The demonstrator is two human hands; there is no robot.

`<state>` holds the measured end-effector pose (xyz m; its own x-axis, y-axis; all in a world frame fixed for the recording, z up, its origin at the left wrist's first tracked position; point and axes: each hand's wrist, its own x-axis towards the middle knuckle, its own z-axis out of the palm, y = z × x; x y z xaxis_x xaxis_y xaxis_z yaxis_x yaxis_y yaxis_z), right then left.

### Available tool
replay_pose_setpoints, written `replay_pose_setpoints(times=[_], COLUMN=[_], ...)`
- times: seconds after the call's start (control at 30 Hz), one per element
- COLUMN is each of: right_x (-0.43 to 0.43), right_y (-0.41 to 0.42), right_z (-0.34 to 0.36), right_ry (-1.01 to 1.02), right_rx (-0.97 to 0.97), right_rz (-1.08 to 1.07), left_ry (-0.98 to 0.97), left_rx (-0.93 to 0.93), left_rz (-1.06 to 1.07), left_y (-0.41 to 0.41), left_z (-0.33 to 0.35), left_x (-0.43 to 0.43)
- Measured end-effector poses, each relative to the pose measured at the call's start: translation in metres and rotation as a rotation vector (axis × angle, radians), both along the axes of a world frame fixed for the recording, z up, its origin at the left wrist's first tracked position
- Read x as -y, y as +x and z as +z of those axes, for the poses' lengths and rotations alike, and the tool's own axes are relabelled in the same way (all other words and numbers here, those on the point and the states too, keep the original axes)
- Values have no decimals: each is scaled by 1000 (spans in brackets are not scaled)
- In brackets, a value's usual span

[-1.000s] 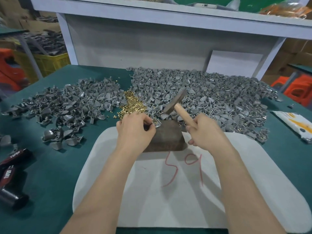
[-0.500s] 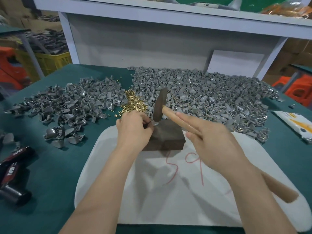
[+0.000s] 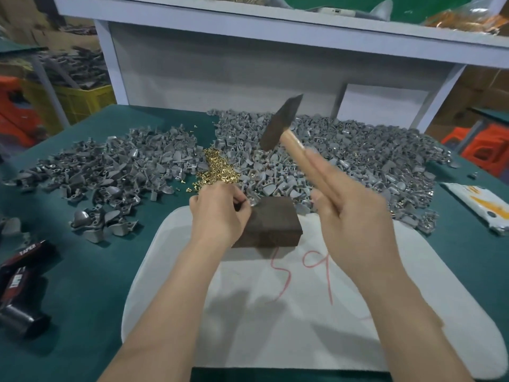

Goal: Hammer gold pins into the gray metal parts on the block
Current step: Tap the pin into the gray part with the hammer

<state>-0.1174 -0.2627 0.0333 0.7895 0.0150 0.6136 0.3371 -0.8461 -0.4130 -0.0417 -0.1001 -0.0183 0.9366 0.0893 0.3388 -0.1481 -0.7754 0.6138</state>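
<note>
Left hand [image 3: 220, 213] is at the block's [image 3: 271, 224] far-left corner, fingers curled, pinching a gray part [image 3: 252, 202] down on the block's top. We can't make out a pin in it.

Right hand [image 3: 355, 216] is right of the block, wrapped round the wooden handle of the hammer [image 3: 283, 128], forefinger laid along the handle. We see the hammer head in the air beyond the block, tilted and blurred.

Gold pins [image 3: 219, 169] lie in a small heap just beyond the block's left corner. Gray metal parts [image 3: 344, 161] lie in a big heap beyond and right of the block, with a second heap well left of it.

The block stands on the far edge of a white pad [image 3: 275, 312] on the green table [image 3: 82, 285]. A black tool [image 3: 19, 285] lies far left of the block and a packet [image 3: 479, 205] far right.
</note>
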Motion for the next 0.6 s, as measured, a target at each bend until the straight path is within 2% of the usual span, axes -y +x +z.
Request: replay_pose_setpoints(times=[0.03,0.1,0.2,0.27,0.37,0.5,0.6], right_x=[1,-1,5,11,18,23,25], right_y=[0,-4,2,12,35,73,79], right_z=[-1,-4,-4,-7,-21,-41,-51], right_ry=[28,-107,-262,-215,-15,230,114], right_rx=[6,-140,-324,-333,-275,-520,-608], right_rz=[43,131,104,43,-5,-100,-182], left_ry=[-4,6,30,29,43,47,48], left_rx=[-4,-15,-20,-24,-20,-46,-47], left_rz=[3,6,13,17,17,-6,-12], left_y=[0,2,2,1,2,3,3], left_z=[0,1,0,0,0,0,-1], left_x=[0,-1,-1,-1,-1,0,0])
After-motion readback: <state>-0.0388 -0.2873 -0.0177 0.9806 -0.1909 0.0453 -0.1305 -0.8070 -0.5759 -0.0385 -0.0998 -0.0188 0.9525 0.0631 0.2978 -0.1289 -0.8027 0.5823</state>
